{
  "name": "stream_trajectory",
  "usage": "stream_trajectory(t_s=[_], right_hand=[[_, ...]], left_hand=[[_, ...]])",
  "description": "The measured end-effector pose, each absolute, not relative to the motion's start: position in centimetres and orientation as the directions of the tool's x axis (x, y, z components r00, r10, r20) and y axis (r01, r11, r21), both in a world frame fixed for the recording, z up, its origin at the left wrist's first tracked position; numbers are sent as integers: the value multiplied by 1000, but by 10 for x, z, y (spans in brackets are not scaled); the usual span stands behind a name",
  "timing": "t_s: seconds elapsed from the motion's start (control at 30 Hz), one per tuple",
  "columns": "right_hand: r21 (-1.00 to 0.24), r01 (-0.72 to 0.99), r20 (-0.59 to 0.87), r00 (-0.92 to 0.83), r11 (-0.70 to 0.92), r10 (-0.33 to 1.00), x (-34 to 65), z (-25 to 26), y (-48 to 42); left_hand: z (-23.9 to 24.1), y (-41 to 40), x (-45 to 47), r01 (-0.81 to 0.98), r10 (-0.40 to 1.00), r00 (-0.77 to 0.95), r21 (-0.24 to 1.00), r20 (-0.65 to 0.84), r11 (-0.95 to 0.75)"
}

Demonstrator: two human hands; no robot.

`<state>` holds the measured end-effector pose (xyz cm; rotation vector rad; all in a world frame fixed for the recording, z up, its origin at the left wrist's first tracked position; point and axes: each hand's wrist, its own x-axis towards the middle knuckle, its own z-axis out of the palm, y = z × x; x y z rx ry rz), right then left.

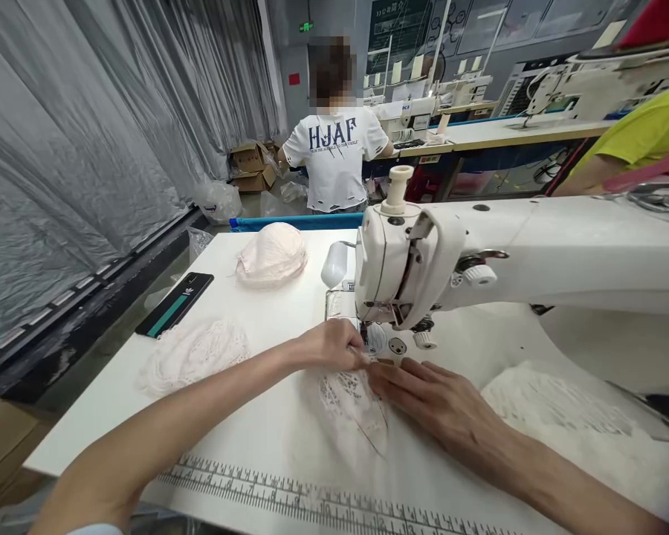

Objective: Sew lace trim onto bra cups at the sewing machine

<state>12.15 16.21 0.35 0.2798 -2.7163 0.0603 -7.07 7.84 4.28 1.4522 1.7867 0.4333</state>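
Note:
A piece of pale lace fabric (pixel 348 405) lies on the white table just in front of the needle area of a sewing machine (pixel 401 260). My left hand (pixel 333 345) is closed on the fabric's upper edge, close to the presser foot. From the other side my right hand (pixel 432 394) rests on the fabric's right edge, fingers stretched out flat and fingertips near the left hand. A dark thread runs across the lace. The part of the edge under my fingers is hidden.
A stack of pale cups (pixel 273 255), a lace heap (pixel 201 355) and a phone (pixel 174 303) lie on the left. More white lace (pixel 563 416) lies under the machine arm. A ruler strip (pixel 290 499) runs along the front edge. One person (pixel 337 156) sits ahead, another (pixel 641 134) at right.

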Motion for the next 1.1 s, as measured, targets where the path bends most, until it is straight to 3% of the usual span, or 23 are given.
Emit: stream_trajectory(t_s=[0.23, 0.33, 0.43, 0.5, 0.57, 0.67, 0.83, 1.1], right_hand=[[-10, -208, 402, -896, 978, -186, 122, -6, 164], [-28, -189, 398, -903, 981, -163, 121, -3, 163], [-6, -154, 421, -897, 988, -137, 119, -1, 161], [6, -140, 430, -894, 990, -129, 119, -1, 159], [3, -138, 435, -891, 990, -126, 119, -2, 157], [7, -139, 447, -885, 990, -128, 120, -4, 153], [45, -125, 468, -874, 991, -131, 122, -5, 150], [84, -63, 412, -907, 994, -93, 116, -13, 153]], left_hand=[[42, 81, -71, 756, 938, -45, 602, -343, 256], [42, 82, -72, 892, 966, -56, 423, -251, 161], [39, 78, -69, 978, 987, -145, 140, -67, 154], [34, 69, -63, 988, 986, -155, 31, 66, 153], [29, 56, -56, 997, 981, -59, -33, 186, 66], [21, 38, -47, 994, 964, 97, -71, 246, -82], [21, 40, -50, 989, 979, 114, -108, 169, -96], [25, 61, -73, 984, 969, 178, -14, 170, -178]])
